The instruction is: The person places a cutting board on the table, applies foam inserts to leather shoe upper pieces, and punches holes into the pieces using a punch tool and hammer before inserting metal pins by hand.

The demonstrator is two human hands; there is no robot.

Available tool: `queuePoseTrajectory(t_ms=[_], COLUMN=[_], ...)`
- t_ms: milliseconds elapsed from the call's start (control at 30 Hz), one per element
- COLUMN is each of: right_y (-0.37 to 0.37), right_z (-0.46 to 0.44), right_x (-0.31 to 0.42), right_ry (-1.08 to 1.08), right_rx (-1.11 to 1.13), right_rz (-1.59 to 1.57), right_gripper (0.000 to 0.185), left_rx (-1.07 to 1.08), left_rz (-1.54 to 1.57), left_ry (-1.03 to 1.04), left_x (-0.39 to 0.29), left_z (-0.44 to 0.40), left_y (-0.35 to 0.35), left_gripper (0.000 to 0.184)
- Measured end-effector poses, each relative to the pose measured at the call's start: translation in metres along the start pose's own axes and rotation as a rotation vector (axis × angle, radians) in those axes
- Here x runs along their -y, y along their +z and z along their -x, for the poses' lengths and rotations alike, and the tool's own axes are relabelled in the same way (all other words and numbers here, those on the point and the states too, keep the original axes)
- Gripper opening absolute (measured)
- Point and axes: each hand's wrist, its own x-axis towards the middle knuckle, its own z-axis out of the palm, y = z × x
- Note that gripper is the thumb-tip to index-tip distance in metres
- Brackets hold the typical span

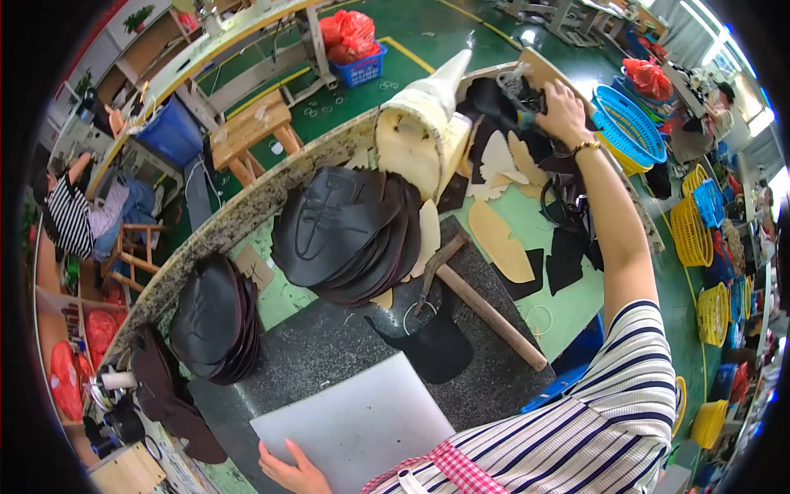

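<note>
My left hand (294, 471) rests at the lower left edge of a flat grey board (354, 420), thumb and fingers apart, on its corner. Stretched far forward, my right hand (564, 114) is over dark items at the back right of the bench; what its fingertips touch is hidden. A black leather piece (432, 350) lies on the dark stone slab (317, 342), beside a hammer (490, 317) with a wooden handle. Stacks of black shoe uppers (333, 230) and smaller black uppers (210, 321) stand to the left.
A white cone-shaped form (411, 136) stands at the bench's back edge. Beige cut pieces (498, 239) lie near dark scraps (568, 259). A wooden stool (251, 132) and blue basket (629, 123) are beyond the rim. A co-worker in stripes sits at far left.
</note>
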Motion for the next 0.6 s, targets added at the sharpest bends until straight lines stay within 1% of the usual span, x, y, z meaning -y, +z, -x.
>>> queuePoseTrajectory(t_ms=[67, 133, 200, 233, 267, 300, 333, 367, 400, 433, 467, 567, 600], right_y=[0.008, -0.01, -0.012, -0.004, -0.002, 0.01, 0.027, 0.036, 0.052, 0.039, 0.039, 0.01, -0.015], right_z=[-0.027, -0.041, -0.044, -0.039, -0.033, -0.03, -0.032, -0.03, -0.034, -0.026, -0.031, -0.037, -0.034], right_x=[0.007, 0.016, 0.029, 0.032, 0.036, 0.037, 0.027, 0.016, -0.003, 0.0, -0.007, -0.013, -0.012], right_ry=[0.108, 0.027, 0.014, -0.044, -0.13, -0.12, -0.121, -0.138, -0.176, -0.136, -0.121, -0.168, -0.194], right_rx=[0.112, 0.282, 0.449, 0.375, 0.251, 0.222, 0.166, 0.105, 0.058, -0.003, 0.029, -0.054, -0.09], right_rz=[-0.186, -0.212, 0.0, 0.132, 0.184, 0.194, 0.138, 0.072, 0.074, 0.08, 0.05, -0.007, 0.009], right_gripper=[0.054, 0.05, 0.047, 0.044, 0.04, 0.035, 0.032, 0.031, 0.03, 0.029, 0.027, 0.022, 0.02], left_rx=[-0.004, -0.012, -0.037, -0.021, -0.015, 0.0, 0.007, 0.005, 0.015, -0.003, -0.01, -0.015, -0.023], left_rz=[0.025, 0.045, 0.064, 0.06, 0.044, 0.072, 0.104, 0.102, 0.105, 0.099, 0.1, 0.098, 0.104], left_ry=[-0.007, 0.021, 0.034, 0.03, 0.004, -0.031, -0.069, -0.061, -0.035, -0.029, -0.012, 0.002, 0.018], left_x=[-0.006, -0.009, -0.004, -0.006, -0.011, -0.014, -0.016, -0.015, -0.013, -0.01, -0.009, -0.006, -0.005], left_z=[0.002, -0.001, 0.0, -0.001, -0.002, -0.001, -0.003, -0.003, -0.005, -0.005, -0.003, -0.003, -0.001], left_y=[-0.004, -0.006, -0.001, -0.002, -0.006, -0.008, -0.008, -0.01, -0.01, -0.008, -0.007, -0.005, -0.005], left_gripper=[0.043, 0.043, 0.044, 0.043, 0.042, 0.045, 0.049, 0.05, 0.052, 0.052, 0.052, 0.055, 0.055])
